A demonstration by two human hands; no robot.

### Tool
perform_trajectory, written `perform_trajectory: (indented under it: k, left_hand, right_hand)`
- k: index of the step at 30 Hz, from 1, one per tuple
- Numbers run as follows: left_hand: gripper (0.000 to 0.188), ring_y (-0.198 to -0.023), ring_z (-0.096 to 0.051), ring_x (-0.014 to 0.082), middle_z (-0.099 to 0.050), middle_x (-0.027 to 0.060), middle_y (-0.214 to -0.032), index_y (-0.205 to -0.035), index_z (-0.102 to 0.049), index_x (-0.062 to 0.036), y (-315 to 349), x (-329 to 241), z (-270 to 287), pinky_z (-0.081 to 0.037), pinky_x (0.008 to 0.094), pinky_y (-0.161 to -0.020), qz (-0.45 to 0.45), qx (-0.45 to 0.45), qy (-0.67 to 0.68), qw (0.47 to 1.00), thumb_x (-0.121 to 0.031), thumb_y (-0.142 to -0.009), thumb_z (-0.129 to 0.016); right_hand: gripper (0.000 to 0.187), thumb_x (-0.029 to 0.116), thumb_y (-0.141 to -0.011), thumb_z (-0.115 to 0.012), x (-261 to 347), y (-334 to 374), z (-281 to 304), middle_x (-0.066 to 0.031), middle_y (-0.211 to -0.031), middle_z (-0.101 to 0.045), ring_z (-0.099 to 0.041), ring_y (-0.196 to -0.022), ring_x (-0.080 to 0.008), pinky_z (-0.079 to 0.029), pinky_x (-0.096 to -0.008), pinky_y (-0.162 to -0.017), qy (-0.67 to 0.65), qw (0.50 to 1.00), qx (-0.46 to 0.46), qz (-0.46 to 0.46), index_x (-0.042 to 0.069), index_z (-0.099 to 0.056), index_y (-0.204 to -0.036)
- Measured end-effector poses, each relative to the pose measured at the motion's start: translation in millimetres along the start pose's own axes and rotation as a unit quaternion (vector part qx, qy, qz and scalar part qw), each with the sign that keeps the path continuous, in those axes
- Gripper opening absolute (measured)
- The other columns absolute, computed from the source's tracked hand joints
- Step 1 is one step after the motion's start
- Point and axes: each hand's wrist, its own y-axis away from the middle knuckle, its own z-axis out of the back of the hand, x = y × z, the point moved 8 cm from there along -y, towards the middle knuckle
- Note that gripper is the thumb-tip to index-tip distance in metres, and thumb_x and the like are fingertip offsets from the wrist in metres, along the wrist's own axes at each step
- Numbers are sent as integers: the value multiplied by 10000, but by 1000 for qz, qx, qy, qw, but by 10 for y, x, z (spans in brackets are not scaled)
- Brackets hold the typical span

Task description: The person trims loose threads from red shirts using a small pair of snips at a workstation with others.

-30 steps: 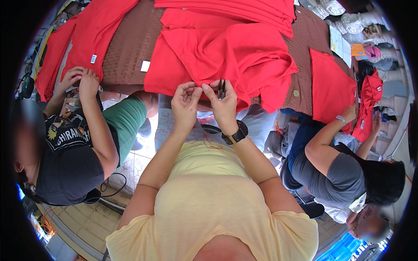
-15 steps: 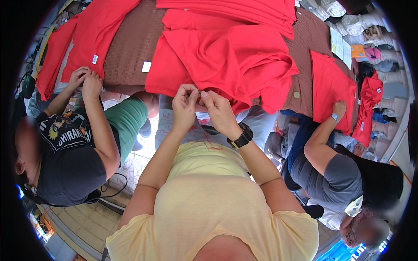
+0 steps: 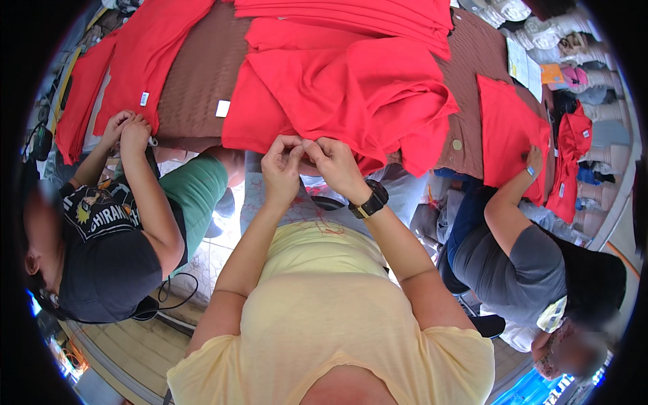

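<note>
On the brown table (image 3: 196, 88): red garment (image 3: 351, 94), rumpled before you.
Left hand (image 3: 282, 167), right hand (image 3: 339, 167): pinched closed at its near edge, contents hidden.
Red garment: light tension probably prevents puckers.

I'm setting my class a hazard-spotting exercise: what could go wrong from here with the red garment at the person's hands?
The left hand and right hand meet at the red garment's edge, so the fingers may hide a flaw. The black watch sits near hanging fabric and could snag it. Loose red threads at the lap might cling to the garment.
</note>
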Motion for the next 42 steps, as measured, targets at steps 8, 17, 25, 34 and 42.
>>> perform_trajectory:
  k: [8, 17, 25, 34, 42]
  left_hand:
    - [42, -931, -618, 93, -651, 55, -990, -1006, -592, 24, 17, 90, 7, -502, 235, -837, 15, 24, 0, 1000, 1, -981, -616]
    - [42, -852, -566, 74, -612, 17, -917, -967, -566, 7, 17, -49, -8, -463, 220, -780, -13, 31, -38, 999, -13, -992, -592]
    - [70, -853, -560, 85, -633, 55, -979, -964, -573, 18, 22, -170, -6, -465, 227, -777, -36, 26, -14, 999, -27, -980, -624]
    - [67, -793, -572, 73, -652, 62, -952, -941, -587, 28, 24, -161, 90, -479, 223, -709, -44, 14, -57, 997, -5, -959, -643]
    - [57, -806, -587, 91, -656, 60, -923, -935, -590, 29, 9, -292, 141, -495, 237, -737, -79, 8, -58, 995, 3, -957, -636]
  right_hand:
    - [490, 373, -973, -565, -63, -7, -1, -149, -595, -495, -502, -571, -212, -414, -405, -577, 21, 999, 13, -25, -71, -583, -767]
    - [453, 323, -986, -530, 102, 119, 36, -90, -630, -519, -487, -614, -162, -415, -350, -600, -68, 994, 70, -39, -51, -568, -732]
    - [430, 297, -1003, -502, 79, 176, -3, -47, -677, -527, -457, -653, -138, -402, -307, -633, -98, 987, 115, -59, -41, -568, -746]
    - [443, 313, -993, -547, 141, 118, -48, -43, -655, -521, -477, -632, -116, -415, -319, -598, -99, 990, 80, -54, -53, -579, -745]
    - [462, 322, -1001, -556, 382, 168, 48, -27, -618, -513, -482, -611, -96, -411, -306, -573, -9, 992, 101, -75, -71, -606, -765]
